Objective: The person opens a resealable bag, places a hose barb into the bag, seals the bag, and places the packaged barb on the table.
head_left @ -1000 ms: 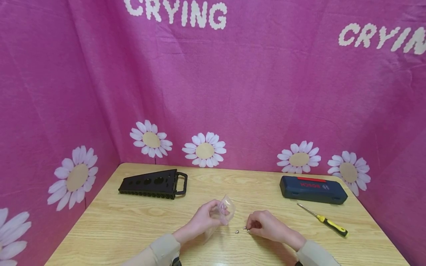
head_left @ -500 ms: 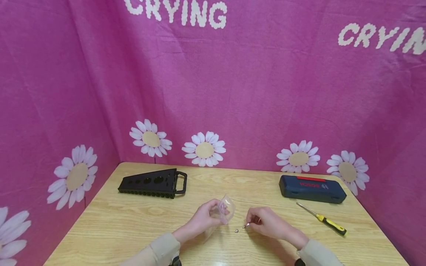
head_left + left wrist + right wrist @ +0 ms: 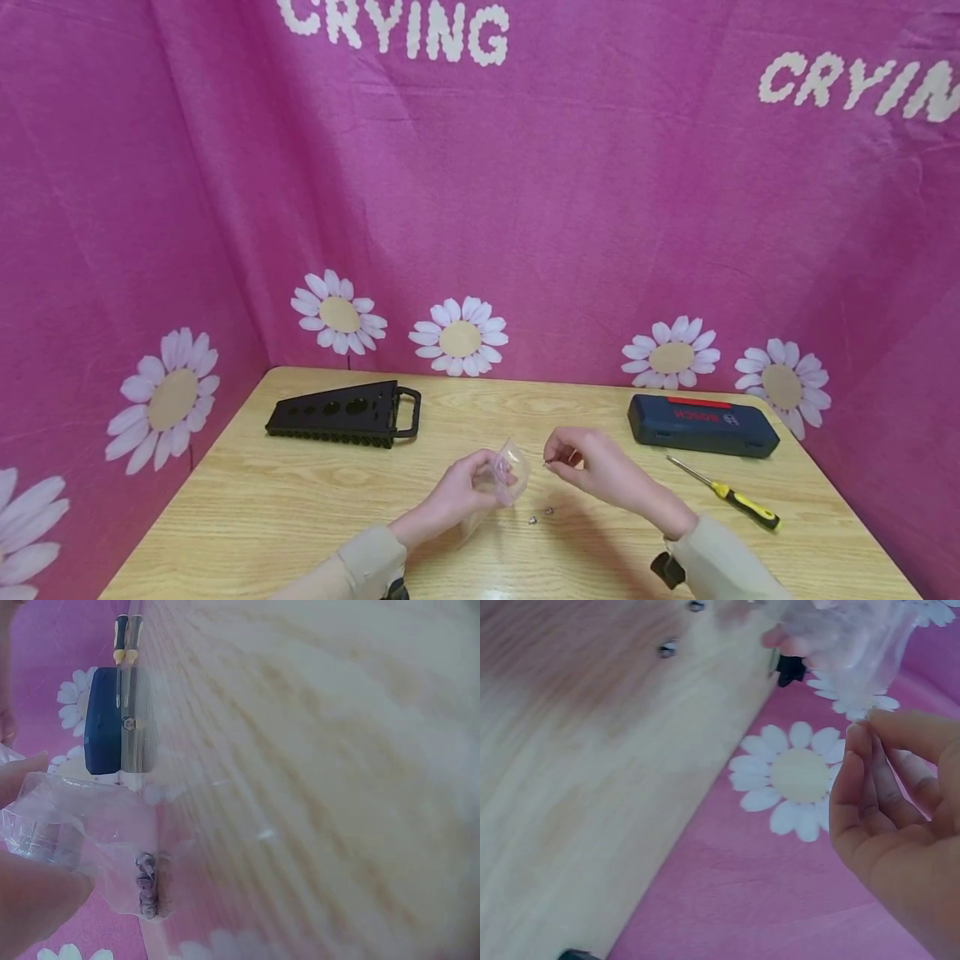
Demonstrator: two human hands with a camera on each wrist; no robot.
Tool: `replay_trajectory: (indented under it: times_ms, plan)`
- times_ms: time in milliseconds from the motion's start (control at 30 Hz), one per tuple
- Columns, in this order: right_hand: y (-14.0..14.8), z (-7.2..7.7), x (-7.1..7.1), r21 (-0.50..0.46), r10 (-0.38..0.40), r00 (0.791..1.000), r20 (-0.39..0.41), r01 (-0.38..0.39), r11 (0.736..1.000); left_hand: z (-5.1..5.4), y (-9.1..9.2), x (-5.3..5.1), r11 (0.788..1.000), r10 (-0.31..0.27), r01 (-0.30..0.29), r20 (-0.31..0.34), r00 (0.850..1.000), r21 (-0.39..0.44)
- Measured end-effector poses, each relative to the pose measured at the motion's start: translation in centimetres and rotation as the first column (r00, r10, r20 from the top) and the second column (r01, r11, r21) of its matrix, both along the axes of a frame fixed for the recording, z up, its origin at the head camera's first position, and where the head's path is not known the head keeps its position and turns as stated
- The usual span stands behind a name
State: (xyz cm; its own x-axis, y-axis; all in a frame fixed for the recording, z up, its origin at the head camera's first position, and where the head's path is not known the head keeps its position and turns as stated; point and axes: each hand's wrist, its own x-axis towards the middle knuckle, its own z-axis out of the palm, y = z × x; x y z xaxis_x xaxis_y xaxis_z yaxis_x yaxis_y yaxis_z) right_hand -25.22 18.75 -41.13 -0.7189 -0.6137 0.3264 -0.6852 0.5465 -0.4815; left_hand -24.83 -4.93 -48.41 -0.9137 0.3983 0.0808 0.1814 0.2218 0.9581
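Observation:
My left hand (image 3: 457, 493) grips a clear plastic bag (image 3: 512, 475), its mouth spread toward the right. In the left wrist view several small metal pieces (image 3: 147, 885) show through the bag (image 3: 112, 847). Raised above the table just right of the bag, my right hand (image 3: 600, 473) pinches a tiny metal piece (image 3: 547, 463) between thumb and fingertips; in the right wrist view that piece is mostly hidden by the fingers of the hand (image 3: 900, 787). Two small metal pieces, one (image 3: 532, 521) and another (image 3: 549, 511), lie on the table below, between the hands.
A black holder with a handle (image 3: 337, 414) lies at the back left of the wooden table (image 3: 300, 508). At the back right is a dark blue case (image 3: 705, 427), with a yellow and black screwdriver (image 3: 735, 498) in front of it. Pink cloth (image 3: 525, 208) hangs behind.
My right hand has picked up one small piece from the table and moved up and slightly left with it, toward the bag. My left hand and the bag have hardly moved.

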Motion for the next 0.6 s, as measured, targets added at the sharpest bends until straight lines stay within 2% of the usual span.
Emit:
replay_trajectory:
  times_ms: [200, 600]
  plan:
    - [-1.2, 1.0, 0.0, -0.01, 0.02, 0.997, -0.079, -0.021, 1.0, 0.0, 0.0, -0.1, 1.0, -0.007, 0.007, -0.013, 1.0, 0.001]
    - [-2.7, 1.5, -0.4, -0.015, 0.068, 0.995, -0.074, -0.069, 0.997, 0.0, 0.0, 0.0, 1.0, -0.008, 0.008, 0.005, 1.0, 0.009]
